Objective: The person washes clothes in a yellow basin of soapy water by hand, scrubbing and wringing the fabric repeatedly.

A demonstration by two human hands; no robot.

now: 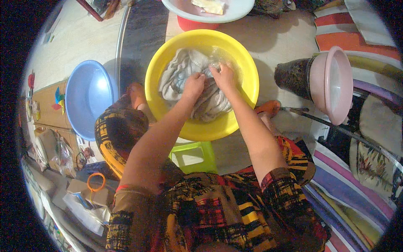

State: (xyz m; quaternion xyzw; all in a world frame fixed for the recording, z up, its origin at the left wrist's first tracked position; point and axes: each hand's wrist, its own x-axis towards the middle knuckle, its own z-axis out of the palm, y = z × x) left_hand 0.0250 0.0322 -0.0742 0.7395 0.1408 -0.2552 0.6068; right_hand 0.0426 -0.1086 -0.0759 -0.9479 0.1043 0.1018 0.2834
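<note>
In front of me a round yellow plastic basin (156, 104) holds water and a bunched, wet greyish-white cloth (211, 108). My left hand (195, 85) is curled into a fist on the middle of the cloth and grips a fold of it. Close by on its right, my right hand (223, 77) grasps the cloth near its upper right side, thumb towards the left hand. Bubbly water shows just beyond the right hand. A pale bluish patch of fabric lies left of my left fist. The fingertips of both hands are partly hidden.
A green plastic stool (207, 157) stands between my legs. Left is a blue basin (89, 100); right, a pink basin (330, 85) on a dark bucket (292, 77). Beyond, a white basin (176, 8) with a pale yellowish piece rests on a red container (196, 24).
</note>
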